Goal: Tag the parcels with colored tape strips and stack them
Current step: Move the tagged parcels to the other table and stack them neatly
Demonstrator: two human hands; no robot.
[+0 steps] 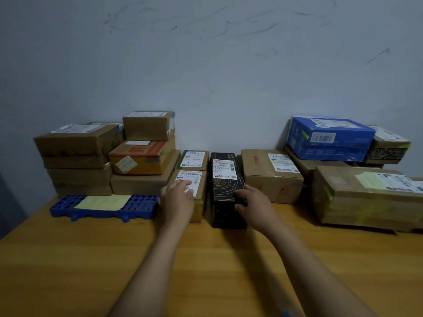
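A small brown parcel with a white label stands at the middle of the table, a strip of green tape on its near right edge. My left hand lies over its top with the fingers stretched across the label. Right beside it is a long black box with a spiral pattern. My right hand grips that box's near right side, fingers curled round the edge. Behind the brown parcel sits another small labelled parcel.
Brown parcels are stacked at the left and middle left. A blue perforated tray carrying a yellow sheet lies in front of them. To the right are a brown carton, a blue box and a large taped parcel.
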